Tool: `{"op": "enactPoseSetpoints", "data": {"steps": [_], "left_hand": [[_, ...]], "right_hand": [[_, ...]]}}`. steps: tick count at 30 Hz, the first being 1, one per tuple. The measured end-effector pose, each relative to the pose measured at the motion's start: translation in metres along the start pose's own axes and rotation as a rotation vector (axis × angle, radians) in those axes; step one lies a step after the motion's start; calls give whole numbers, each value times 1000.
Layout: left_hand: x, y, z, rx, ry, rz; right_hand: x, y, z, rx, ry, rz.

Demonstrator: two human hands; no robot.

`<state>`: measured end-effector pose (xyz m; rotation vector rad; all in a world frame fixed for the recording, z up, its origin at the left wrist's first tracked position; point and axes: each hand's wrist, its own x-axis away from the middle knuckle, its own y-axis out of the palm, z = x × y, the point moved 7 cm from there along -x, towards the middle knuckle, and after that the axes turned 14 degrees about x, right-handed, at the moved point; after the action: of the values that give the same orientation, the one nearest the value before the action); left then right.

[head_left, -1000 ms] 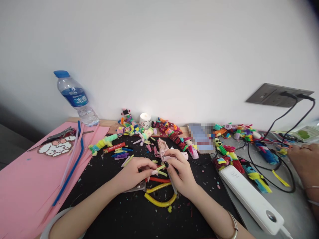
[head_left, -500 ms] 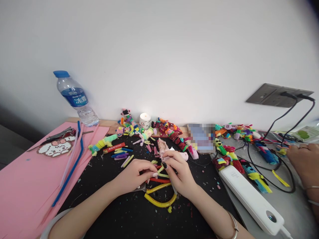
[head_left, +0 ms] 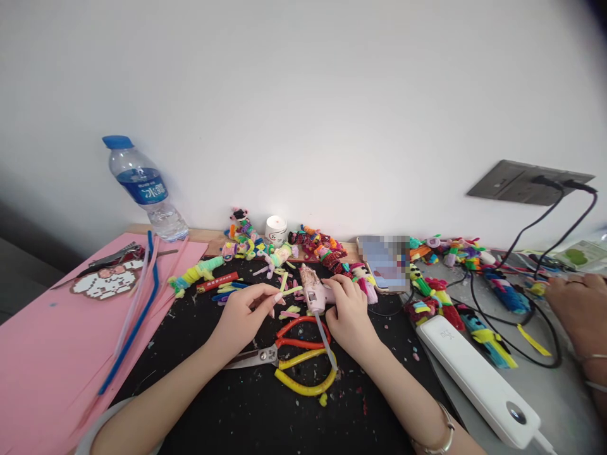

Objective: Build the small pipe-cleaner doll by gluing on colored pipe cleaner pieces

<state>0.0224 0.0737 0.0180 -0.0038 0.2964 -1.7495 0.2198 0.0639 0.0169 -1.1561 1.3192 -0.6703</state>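
My left hand (head_left: pixel 249 319) pinches a short yellow-green pipe cleaner piece (head_left: pixel 290 291) between thumb and forefinger; it looks bent or crossed near the fingertips. Close by on the right, my right hand (head_left: pixel 348 309) has its fingers wrapped round the handle of a pink hot glue gun (head_left: pixel 317 296). A translucent glue stick (head_left: pixel 325 341) sticks out of the gun's back end, toward me. Under and between my forearms lie scissors (head_left: pixel 303 382) with one red and one yellow handle. Cut pipe cleaner bits (head_left: pixel 289 313) are scattered beyond them on the black mat.
Pipe cleaner figures (head_left: pixel 279 254) line the wall edge beside a white paper roll (head_left: pixel 275 229) and a phone (head_left: pixel 384 265). A water bottle (head_left: pixel 147 189) stands left, near pink sheets (head_left: pixel 42 316). On the right are a white power bank-like device (head_left: pixel 478 379), cables and another person's hand (head_left: pixel 576 306).
My right hand has left the pipe cleaner piece and taken hold of the glue gun. My left hand has moved slightly up and left with the piece, uncovering the scissors.
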Motion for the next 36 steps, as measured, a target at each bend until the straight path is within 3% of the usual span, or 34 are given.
{"op": "enactPoseSetpoints", "data": {"steps": [11,21,25,30,36], "left_hand": [[-3,-12,-2,-33,-39,105],[-4,-15,-6,-92,-41,150],[-3,-17,-4,-134,-4,167],[0,-16,2,-215,93,175],[1,-13,6,-273,169,167]], "right_hand": [[-3,1,14,39,65,25],[-4,-8,8,-283,32,100],[-1,-13,-4,-412,-50,76],[-2,-10,-10,-415,-68,-29],[0,-9,-13,-442,-109,-46]]}}
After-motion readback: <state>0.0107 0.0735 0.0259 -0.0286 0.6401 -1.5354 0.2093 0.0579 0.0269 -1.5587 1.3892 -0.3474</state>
